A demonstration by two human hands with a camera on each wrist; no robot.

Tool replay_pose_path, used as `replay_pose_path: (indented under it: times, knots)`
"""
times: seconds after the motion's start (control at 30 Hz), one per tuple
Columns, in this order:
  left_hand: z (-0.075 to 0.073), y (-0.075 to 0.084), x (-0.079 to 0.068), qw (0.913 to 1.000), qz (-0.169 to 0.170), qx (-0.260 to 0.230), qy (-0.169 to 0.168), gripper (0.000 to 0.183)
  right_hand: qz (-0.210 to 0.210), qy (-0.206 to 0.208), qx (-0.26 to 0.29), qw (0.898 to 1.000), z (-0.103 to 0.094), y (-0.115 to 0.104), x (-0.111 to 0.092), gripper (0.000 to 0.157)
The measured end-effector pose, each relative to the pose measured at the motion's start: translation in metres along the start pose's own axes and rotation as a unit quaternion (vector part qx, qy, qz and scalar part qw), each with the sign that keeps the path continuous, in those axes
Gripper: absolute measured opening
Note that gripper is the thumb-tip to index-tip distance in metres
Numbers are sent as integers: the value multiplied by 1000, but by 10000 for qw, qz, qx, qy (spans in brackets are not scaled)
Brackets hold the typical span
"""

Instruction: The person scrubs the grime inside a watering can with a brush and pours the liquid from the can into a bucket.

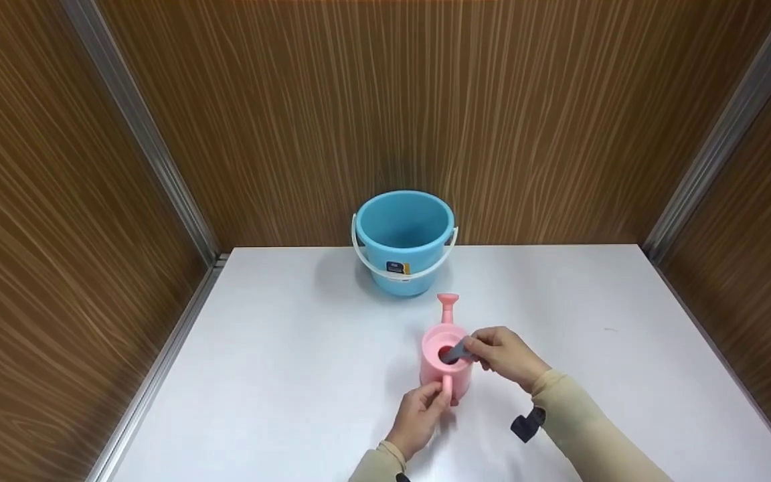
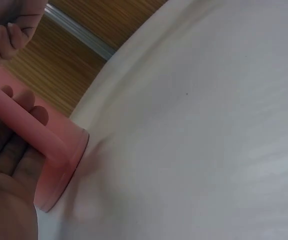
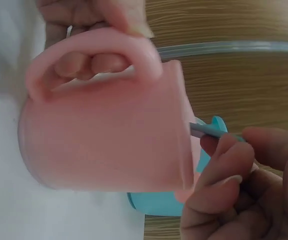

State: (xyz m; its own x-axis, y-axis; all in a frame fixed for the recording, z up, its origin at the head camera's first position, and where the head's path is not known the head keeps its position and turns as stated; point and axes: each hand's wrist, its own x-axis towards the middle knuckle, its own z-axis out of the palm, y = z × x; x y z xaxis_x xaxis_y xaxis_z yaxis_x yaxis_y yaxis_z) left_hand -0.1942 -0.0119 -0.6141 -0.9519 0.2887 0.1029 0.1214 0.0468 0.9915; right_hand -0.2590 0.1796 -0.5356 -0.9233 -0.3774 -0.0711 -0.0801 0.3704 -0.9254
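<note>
A pink toy watering can (image 1: 431,367) stands on the white table, its spout pointing toward a blue bucket. My left hand (image 1: 419,416) grips the can's handle (image 3: 94,42), and in the right wrist view its fingers pass through the loop. Between thumb and fingers, my right hand (image 1: 507,355) pinches a slim grey piece (image 1: 456,351) at the can's top opening. The lower end of that piece is inside the can and hidden, so its kind cannot be told. Something red shows in the opening. In the left wrist view the can (image 2: 66,130) is partly cut off.
Behind the can stands the blue bucket (image 1: 404,271), its white handle (image 1: 419,276) hanging down in front. Wood-grain panels (image 1: 292,120) rise at the back and on both sides of the white table (image 1: 258,375), with metal strips (image 1: 158,154) at the corners.
</note>
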Motion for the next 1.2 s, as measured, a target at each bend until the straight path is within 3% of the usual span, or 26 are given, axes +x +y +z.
replay_pose_path:
  times: [0.17,0.33,0.5,0.83,1.03,1.2]
  knots:
    - [1,-3,0,9999,5,104,12,31,-613,416,-1113,9910,8,-1,4,28]
    - [0,7,-3,9998,58,188,30,32,-874,692,-1739,9784,10,0,6,27]
    - [-3,7,-5,9996,-23,278,66,32,-824,902,-1603,9795,6,3,6,30]
    - [-12,5,-5,9998,-1,199,85,32,-429,1373,-597,9878,-6,-4,10,36]
    - [-16,2,-5,9995,-24,260,151,33,-475,1271,-685,9884,-2,-5,13,38]
    - [-17,2,-5,9991,107,346,203,33,-648,1017,-1082,9868,5,-3,15,36]
